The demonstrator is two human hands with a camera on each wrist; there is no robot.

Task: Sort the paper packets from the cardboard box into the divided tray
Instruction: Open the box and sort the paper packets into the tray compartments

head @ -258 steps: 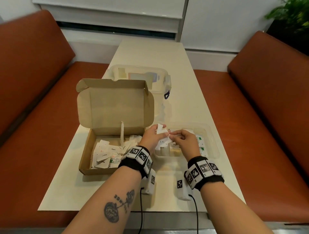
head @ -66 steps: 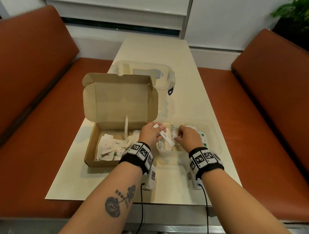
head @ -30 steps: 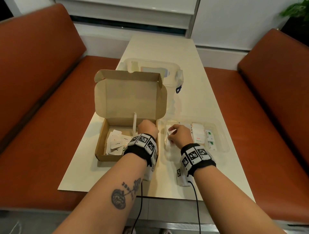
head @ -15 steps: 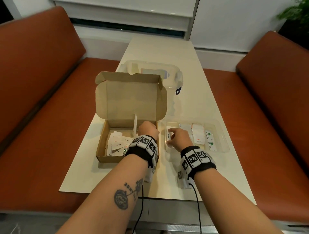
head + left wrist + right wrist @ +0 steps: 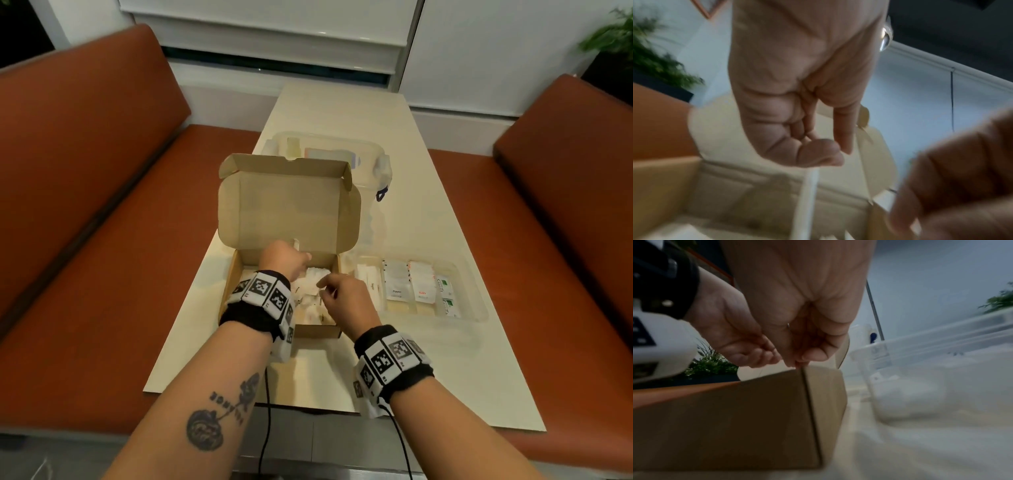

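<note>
Head view: both hands over cardboard box [image 5: 236,287]; wrist views: left hand [image 5: 797,97] and right hand [image 5: 797,313] curled, empty.

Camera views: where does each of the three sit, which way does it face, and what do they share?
Head: worn high, looks down at the open brown cardboard box, clear divided tray; both forearms show.
Left wrist: under the left hand, looks along curled fingers into the box.
Right wrist: low beside the box's outer corner; shows the right hand.
Shared: all see the box; both wrist views catch the other hand.
</note>
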